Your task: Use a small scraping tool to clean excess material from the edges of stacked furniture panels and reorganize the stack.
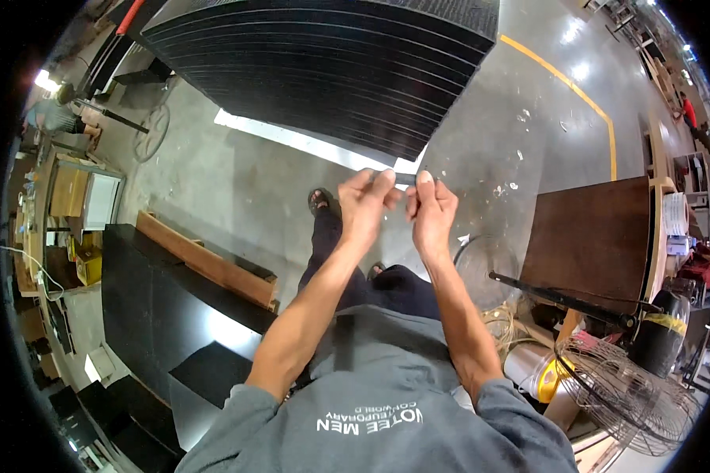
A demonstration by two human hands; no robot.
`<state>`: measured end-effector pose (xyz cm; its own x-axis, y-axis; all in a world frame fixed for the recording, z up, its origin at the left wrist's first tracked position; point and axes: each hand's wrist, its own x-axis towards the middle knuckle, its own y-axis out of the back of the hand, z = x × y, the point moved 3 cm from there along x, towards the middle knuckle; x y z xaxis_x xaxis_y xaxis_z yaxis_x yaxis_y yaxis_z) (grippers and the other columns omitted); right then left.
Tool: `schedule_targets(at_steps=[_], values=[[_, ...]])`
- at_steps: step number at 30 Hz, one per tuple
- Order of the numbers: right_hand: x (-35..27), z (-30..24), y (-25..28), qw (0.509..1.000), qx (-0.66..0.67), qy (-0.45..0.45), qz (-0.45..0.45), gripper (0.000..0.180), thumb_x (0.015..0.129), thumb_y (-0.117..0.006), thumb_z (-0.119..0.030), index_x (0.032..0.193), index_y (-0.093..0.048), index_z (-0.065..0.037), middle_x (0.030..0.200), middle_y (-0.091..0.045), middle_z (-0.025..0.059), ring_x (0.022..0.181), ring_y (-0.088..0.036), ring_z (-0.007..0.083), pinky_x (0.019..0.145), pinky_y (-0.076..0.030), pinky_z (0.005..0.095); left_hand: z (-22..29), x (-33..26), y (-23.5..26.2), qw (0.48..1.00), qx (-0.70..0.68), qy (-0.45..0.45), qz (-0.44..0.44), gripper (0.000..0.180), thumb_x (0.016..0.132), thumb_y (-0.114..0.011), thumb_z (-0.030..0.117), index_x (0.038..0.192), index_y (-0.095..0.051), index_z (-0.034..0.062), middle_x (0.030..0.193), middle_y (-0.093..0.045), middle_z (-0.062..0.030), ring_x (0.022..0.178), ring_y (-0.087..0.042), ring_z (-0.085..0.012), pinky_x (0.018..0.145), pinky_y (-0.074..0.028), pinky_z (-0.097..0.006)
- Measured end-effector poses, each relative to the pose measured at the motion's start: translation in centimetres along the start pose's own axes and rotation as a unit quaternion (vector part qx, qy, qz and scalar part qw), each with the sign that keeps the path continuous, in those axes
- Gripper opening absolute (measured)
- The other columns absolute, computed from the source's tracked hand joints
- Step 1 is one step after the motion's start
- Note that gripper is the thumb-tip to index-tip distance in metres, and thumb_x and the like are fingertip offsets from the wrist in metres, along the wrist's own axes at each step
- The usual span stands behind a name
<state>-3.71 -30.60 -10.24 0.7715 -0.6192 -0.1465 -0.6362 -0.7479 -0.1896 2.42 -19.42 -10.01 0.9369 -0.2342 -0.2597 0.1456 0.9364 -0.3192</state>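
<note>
At frame centre, the left hand (pixel 364 206) and right hand (pixel 432 209) pinch, fingertips closed, a thin strip (pixel 403 180) just before the stack of black panels (pixel 331 63); uneven pulling would probably snap it or let it slip to the floor (pixel 237 189).

Grey concrete floor (pixel 237 181) with a yellow line (pixel 576 91) (glare patches shine on it), stacked black panels (pixel 331 63), a brown board (pixel 592 236), a wire fan (pixel 631 394).
</note>
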Motion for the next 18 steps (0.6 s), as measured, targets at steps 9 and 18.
schedule_targets(at_steps=[9, 18], values=[[-0.7, -5.5, -1.1, 0.996, -0.004, 0.085, -0.006, 0.042, 0.1, -0.054, -0.031, 0.069, -0.06, -0.003, 0.053, -0.05, -0.0003, 0.048, -0.043, 0.0069, 0.045, -0.032, 0.0249, 5.5, -1.0, -1.5, 0.996, -0.031, -0.031, -0.078, 0.021, 0.088, -0.074, 0.02, 0.074, -0.065, 0.0068, 0.067, -0.067, -0.0059, 0.053, -0.055, -0.0095, 0.052, -0.041, -0.023], [-0.1, -5.1, 0.5, 0.995, 0.059, 0.013, -0.078, 0.043, 0.099, -0.058, -0.033, 0.065, -0.057, -0.006, 0.05, -0.043, -0.005, 0.042, -0.033, 0.0033, 0.04, -0.023, 0.0237, 5.8, -3.2, -0.9, 0.991, -0.013, 0.04, -0.128, 0.023, 0.088, -0.07, 0.02, 0.075, -0.067, 0.0024, 0.071, -0.07, -0.01, 0.056, -0.061, -0.0119, 0.057, -0.043, -0.025]])
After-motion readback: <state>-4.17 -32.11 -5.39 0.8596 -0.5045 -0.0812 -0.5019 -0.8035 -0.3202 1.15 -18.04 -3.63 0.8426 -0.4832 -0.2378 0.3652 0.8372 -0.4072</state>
